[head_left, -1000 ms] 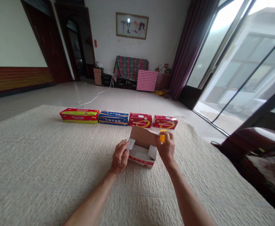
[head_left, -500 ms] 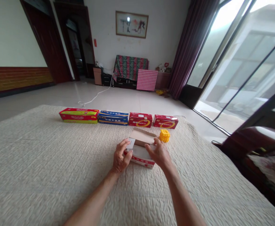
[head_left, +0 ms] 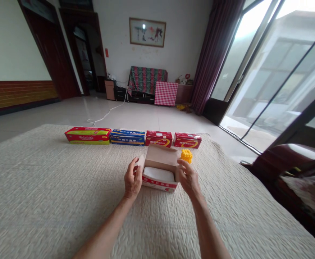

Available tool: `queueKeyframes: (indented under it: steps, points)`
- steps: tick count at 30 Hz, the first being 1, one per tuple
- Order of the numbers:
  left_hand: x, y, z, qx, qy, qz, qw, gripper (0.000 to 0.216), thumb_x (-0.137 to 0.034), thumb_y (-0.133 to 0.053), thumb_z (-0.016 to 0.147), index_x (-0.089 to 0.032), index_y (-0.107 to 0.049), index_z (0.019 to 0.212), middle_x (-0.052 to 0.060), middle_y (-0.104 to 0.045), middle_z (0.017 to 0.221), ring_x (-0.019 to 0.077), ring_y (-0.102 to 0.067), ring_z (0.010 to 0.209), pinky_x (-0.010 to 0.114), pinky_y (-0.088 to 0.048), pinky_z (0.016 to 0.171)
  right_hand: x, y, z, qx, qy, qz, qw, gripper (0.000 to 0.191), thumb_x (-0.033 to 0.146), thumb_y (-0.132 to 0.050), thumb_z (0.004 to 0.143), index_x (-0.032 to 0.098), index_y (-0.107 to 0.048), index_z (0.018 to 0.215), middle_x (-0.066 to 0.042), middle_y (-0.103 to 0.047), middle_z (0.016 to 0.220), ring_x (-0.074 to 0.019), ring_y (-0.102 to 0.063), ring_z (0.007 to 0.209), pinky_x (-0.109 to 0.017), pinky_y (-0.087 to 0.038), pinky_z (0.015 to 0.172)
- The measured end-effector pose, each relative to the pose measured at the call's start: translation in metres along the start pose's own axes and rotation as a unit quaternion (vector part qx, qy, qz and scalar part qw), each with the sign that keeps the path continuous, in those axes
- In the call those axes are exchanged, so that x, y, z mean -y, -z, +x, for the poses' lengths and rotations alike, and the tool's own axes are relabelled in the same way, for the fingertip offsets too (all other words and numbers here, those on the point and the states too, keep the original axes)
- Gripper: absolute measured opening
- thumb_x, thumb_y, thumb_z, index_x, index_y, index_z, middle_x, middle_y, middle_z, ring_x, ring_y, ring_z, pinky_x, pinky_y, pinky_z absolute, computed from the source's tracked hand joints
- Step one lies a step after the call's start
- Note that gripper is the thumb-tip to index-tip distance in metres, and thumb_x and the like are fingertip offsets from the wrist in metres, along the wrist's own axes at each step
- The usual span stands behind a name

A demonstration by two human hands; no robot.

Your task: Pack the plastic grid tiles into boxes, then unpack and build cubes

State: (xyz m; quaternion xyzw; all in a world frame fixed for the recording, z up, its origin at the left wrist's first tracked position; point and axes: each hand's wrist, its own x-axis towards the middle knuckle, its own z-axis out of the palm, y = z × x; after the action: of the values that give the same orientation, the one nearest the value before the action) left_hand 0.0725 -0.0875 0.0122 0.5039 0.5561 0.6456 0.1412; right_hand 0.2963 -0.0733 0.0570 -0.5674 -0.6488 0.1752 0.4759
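A red-and-white cardboard box [head_left: 159, 185] sits on the quilted cover in front of me, its lid [head_left: 161, 155] raised at the back. Inside it a white, smooth-looking item [head_left: 159, 174] shows; its kind I cannot make out. At the box's left side, my left hand [head_left: 133, 179] is against the pale side flap [head_left: 141, 162], fingers slightly bent and thumb apart. On the opposite side is my right hand [head_left: 189, 178], fingers loosely curved by the right edge, with the flap there largely hidden. Just behind that hand lies a yellow knobbly cube [head_left: 186, 156].
Beyond the opened box a row stands: a red-and-green carton [head_left: 87, 136], a blue carton [head_left: 127, 138], and two red cartons [head_left: 159, 139], [head_left: 187, 140]. All rest on the beige quilted cover [head_left: 65, 190]. Dark red furniture [head_left: 287, 162] is at the right.
The side flaps, folded inward before, now stand outward and the white contents show. My hands have moved apart to the two sides, and the lid is raised higher.
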Motion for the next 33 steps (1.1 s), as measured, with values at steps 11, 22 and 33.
queueKeyframes:
  steps: [11, 22, 33]
  points:
    - [0.013, 0.011, 0.010, -0.036, -0.319, 0.162, 0.933, 0.027, -0.013, -0.047, 0.088, -0.015, -0.068, 0.104, 0.014, -0.064, 0.122, 0.0244, -0.057, 0.118, 0.044, -0.046, 0.100, -0.017, -0.007, -0.006, -0.112, 0.076, -0.185, 0.973, 0.027, 0.038, -0.050, 0.085, 0.020, -0.070, 0.081, -0.007, -0.068, 0.081, -0.0221, -0.061, 0.077, -0.037, -0.046, 0.075]
    - [0.011, 0.005, 0.002, 0.020, -0.250, 0.105, 0.962, 0.027, -0.019, -0.045, 0.093, -0.015, -0.065, 0.111, 0.011, -0.069, 0.111, 0.0203, -0.063, 0.108, 0.037, -0.053, 0.093, -0.014, -0.024, -0.007, -0.030, 0.033, -0.017, 0.999, 0.044, 0.021, -0.046, 0.070, 0.017, -0.064, 0.110, -0.011, -0.064, 0.108, -0.0194, -0.064, 0.083, -0.031, -0.052, 0.066]
    - [0.025, -0.008, 0.034, 0.069, -0.290, 0.142, 0.944, 0.029, -0.029, -0.047, 0.091, -0.018, -0.069, 0.107, 0.012, -0.067, 0.120, 0.0244, -0.062, 0.112, 0.043, -0.051, 0.095, -0.021, -0.043, 0.006, -0.067, 0.043, 0.104, 0.991, 0.039, 0.015, -0.042, 0.071, 0.017, -0.066, 0.102, -0.009, -0.068, 0.105, -0.0199, -0.064, 0.093, -0.027, -0.052, 0.066]
